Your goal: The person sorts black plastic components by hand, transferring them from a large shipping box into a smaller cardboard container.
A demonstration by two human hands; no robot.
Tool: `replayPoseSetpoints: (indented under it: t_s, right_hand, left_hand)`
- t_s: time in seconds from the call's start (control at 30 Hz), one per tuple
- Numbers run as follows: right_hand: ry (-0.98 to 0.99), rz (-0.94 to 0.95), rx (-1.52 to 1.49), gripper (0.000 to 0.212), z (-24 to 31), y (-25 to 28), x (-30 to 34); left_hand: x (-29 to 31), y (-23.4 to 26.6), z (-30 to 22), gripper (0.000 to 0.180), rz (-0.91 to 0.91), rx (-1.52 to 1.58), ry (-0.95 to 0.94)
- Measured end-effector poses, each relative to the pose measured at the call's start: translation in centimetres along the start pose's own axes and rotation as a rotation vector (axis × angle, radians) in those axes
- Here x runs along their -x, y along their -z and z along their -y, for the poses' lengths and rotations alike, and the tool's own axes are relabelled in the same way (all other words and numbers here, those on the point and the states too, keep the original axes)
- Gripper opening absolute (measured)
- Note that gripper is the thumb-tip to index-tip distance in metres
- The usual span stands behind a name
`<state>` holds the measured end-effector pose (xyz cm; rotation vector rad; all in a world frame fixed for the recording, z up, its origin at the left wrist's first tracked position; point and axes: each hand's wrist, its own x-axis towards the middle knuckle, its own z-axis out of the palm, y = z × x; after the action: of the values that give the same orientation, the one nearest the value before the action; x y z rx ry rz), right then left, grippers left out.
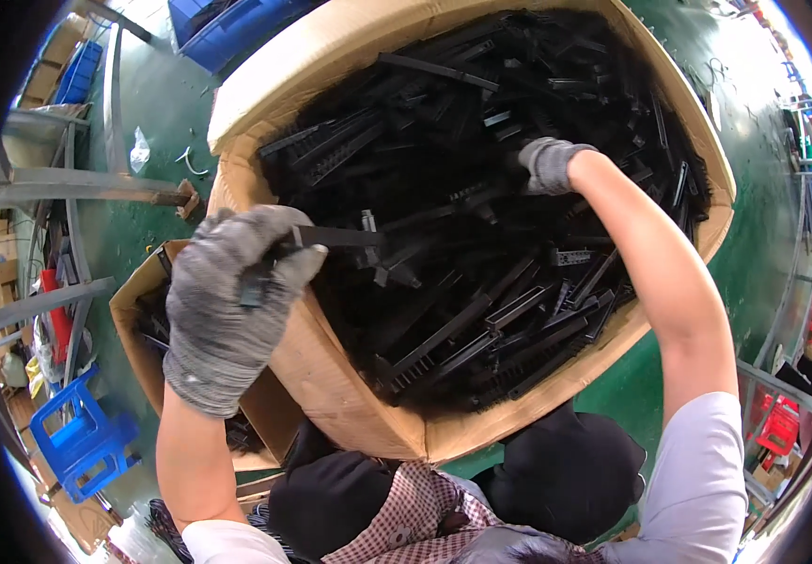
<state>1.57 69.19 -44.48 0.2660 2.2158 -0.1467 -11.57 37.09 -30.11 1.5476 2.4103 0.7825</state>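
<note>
A large cardboard box (331,376) in front of me holds a heap of long black plastic parts (481,320), some with comb-like teeth. My left hand (227,301), in a grey knit glove, is closed on a flat black plastic strip (345,236) over the box's left wall. A small dark piece (254,289) also shows against that palm. Over the right side of the heap reaches my right hand (554,165), gloved alike. Its fingertips blend into the dark parts, so whether it grips one cannot be made out.
A smaller cardboard box (143,299) with black parts stands at the left, partly behind my left arm. Beyond it are a blue plastic stool (82,437) and a metal frame (86,183). A blue crate (227,33) sits at the far left. Shelving and red items (779,423) line the right.
</note>
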Motion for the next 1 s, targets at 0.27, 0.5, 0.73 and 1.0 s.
replayPoseSetpoints:
  t_s: [0.27,0.5,0.73,1.0]
  right_hand:
    - [0.336,-1.037,-0.328,0.032,0.0,0.9,5.4]
    - [-0.021,-1.210,-0.130,0.040,2.6,3.0,8.5]
    - [0.290,-0.639,-1.487,0.029,8.5,5.5,9.9]
    - [0.876,-0.597,-0.642,0.034,25.0,6.3,5.9]
  left_hand:
    - [4.2,-0.2,2.6,0.015,-0.351,1.073,0.421]
    - [0.3,1.0,1.2,0.017,-0.266,0.077,-0.367]
    - [6.0,4.5,6.6,0.029,-0.791,0.852,0.450]
    - [23.9,9.7,10.8,0.037,-0.841,-0.492,0.597]
